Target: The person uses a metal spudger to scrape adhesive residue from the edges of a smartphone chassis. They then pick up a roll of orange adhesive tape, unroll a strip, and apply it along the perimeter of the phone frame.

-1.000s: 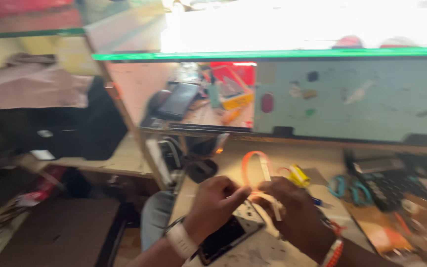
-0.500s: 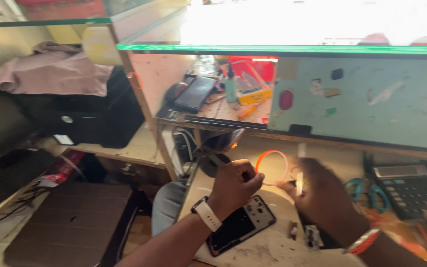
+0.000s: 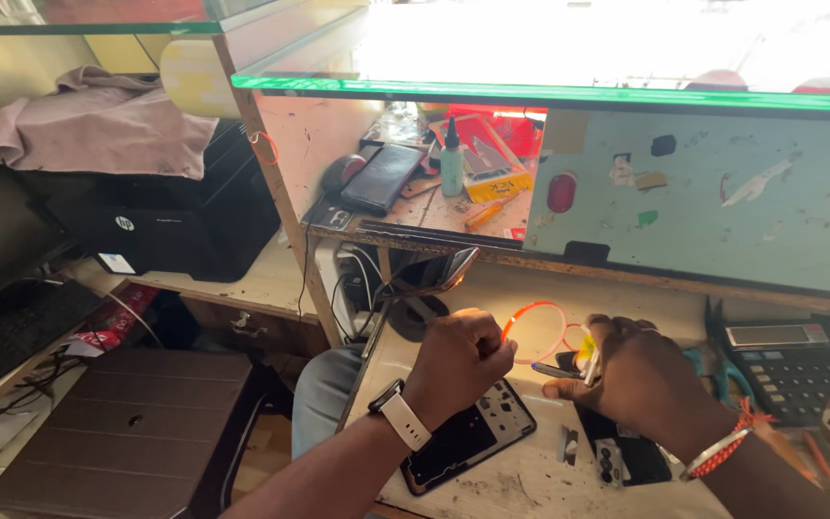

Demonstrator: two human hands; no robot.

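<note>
Right, quick notes:

Left hand (image 3: 458, 360): closed in a fist, knuckles up, hovering just above the opened phone (image 3: 468, 437); can't tell if anything is inside the fist. White-strapped watch on the wrist.

Right hand (image 3: 641, 380): fingers curled shut round a slim tool (image 3: 559, 370), dark tip poking out toward the left hand; something small and yellow sits between thumb and fingers, too small to make out. Red-and-white band on the wrist.

Phone: dark, back off, lying flat near the front edge of the desk (image 3: 530, 481), under and just left of the left hand.

Loose parts: a dark panel w/ camera cut-outs (image 3: 622, 461) and a small bit beside it, front-centre of the desk, below the right hand.

Orange ring (image 3: 535, 332): thin loop lying mid-desk, just behind both hands.

Right edge of desk: calculator (image 3: 790, 365), blue-handled pliers near it.

Back: shelf (image 3: 415, 226) w/ another phone, small bottle, red tray of bits.

Risk 1: tool tip is close to the left-hand knuckles; a slip could jab the hand, prob. from pushing w/o bracing.

Risk 2: phone sits near the front edge w/ nothing pinning it; a nudge from the fist could slide it off.

Risk 3: small loose parts on a scuffed, cluttered top could get swept away by a wrist.
</note>
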